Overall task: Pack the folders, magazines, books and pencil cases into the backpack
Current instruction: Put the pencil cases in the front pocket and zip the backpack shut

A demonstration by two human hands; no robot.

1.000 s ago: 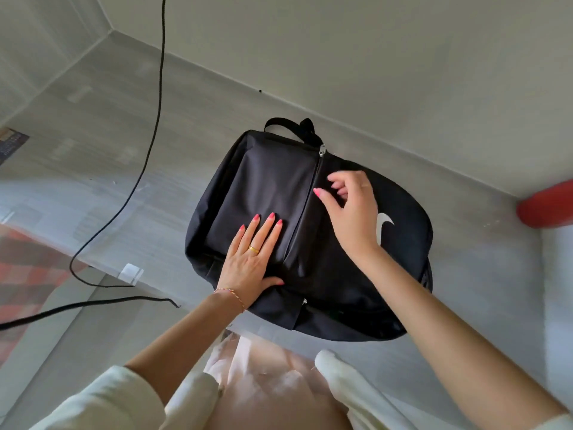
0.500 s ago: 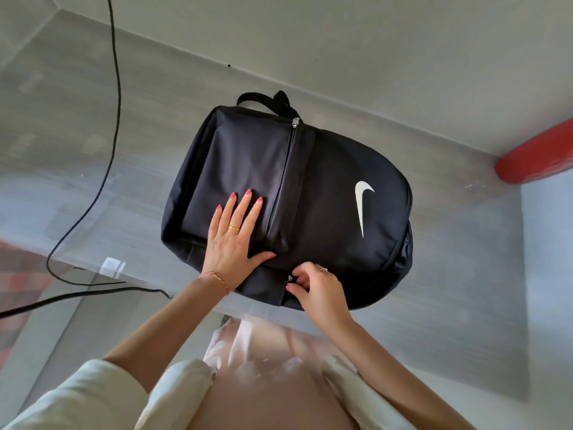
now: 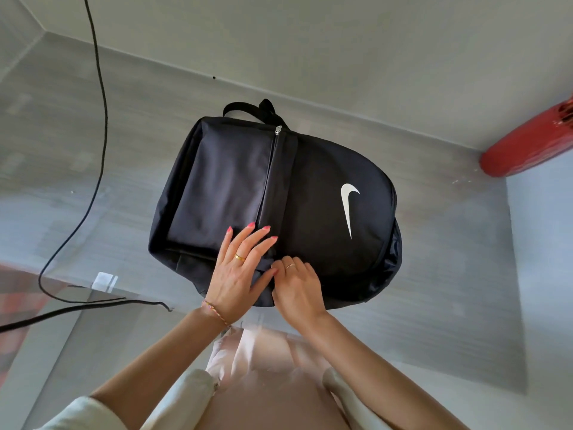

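A black backpack (image 3: 313,193) with a white swoosh lies flat on a grey table (image 3: 449,274), its front up and its carry handle at the far end. A front-pocket zip runs down its middle, with the silver pull (image 3: 278,130) at the far end. My left hand (image 3: 240,268) lies flat with straight fingers on the near part of the front pocket. Right beside it, my right hand (image 3: 297,285) has its fingers curled at the bag's near edge, pinching something at the zip's near end; what it pinches is hidden. No folders, magazines, books or pencil cases are in view.
A black cable (image 3: 96,128) hangs down at the left and loops over the table's near-left edge. A red cylindrical object (image 3: 527,150) lies at the far right against the wall. The table's near edge runs just below my hands.
My right hand came down from the bag's middle to its near edge. My left hand slid closer to the right hand, and now the two touch.
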